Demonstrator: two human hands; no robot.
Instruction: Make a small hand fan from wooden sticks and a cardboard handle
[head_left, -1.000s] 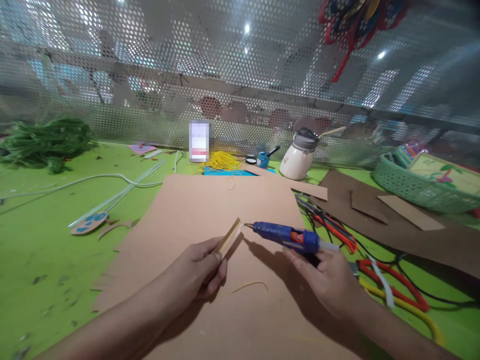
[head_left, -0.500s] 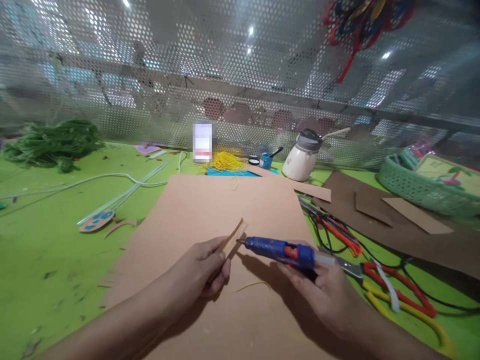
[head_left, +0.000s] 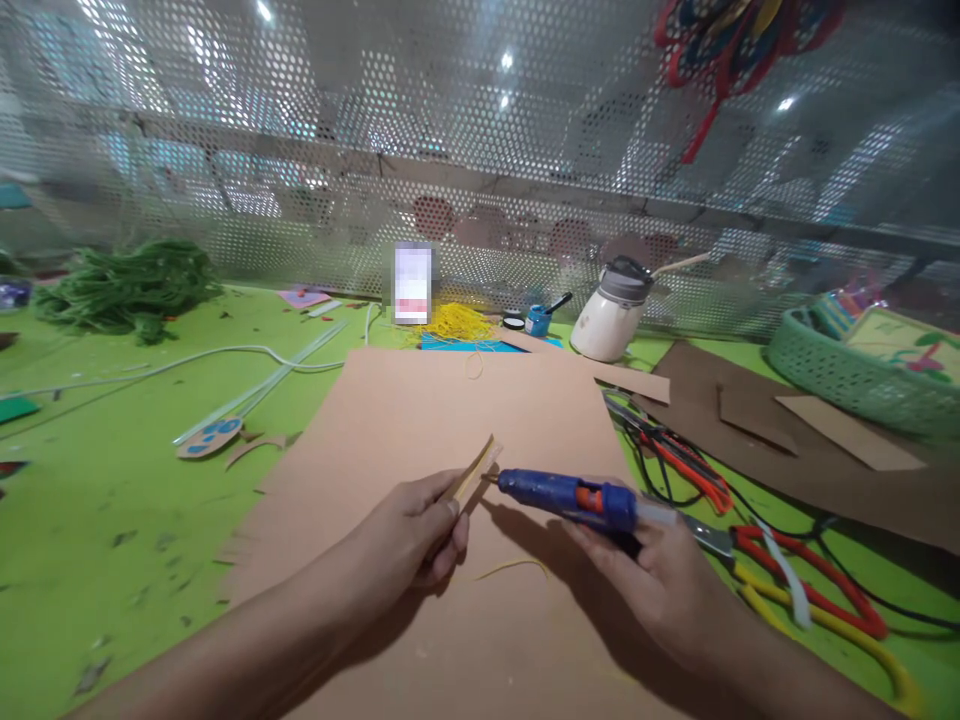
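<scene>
The left hand (head_left: pixel 439 525) grasps a narrow brown strip (head_left: pixel 471 482) between thumb and fingers, and the right hand (head_left: pixel 660 570) is wrapped around one blue glue gun (head_left: pixel 566 500). The strip slants up above a brown cardboard sheet (head_left: pixel 420 415), its far end free of the fingers; the gun's nozzle is right at its side, though whether they touch cannot be told. One thin yellow strand (head_left: pixel 517 564) lies on the sheet between the forearms.

Three containers stand beyond: a small blue jar (head_left: pixel 537 321) with one dark-handled brush (head_left: pixel 559 302) in it; a white pot (head_left: pixel 604 328) with a grey top, its contents hidden; and a green basket (head_left: pixel 847 385) at the far right, holding a pale card (head_left: pixel 904 345) and colourful packets. One black lid (head_left: pixel 513 323) lies just left of the jar.

A broad stretch of the sheet runs from the hands to its far edge. Close along its right edge are one red cutter (head_left: pixel 686 468), black cord, and red and yellow handles (head_left: pixel 817 585). Left of the sheet, the green worktop (head_left: pixel 112 500) carries scattered scraps and one brown oval (head_left: pixel 211 438) with blue markings.
</scene>
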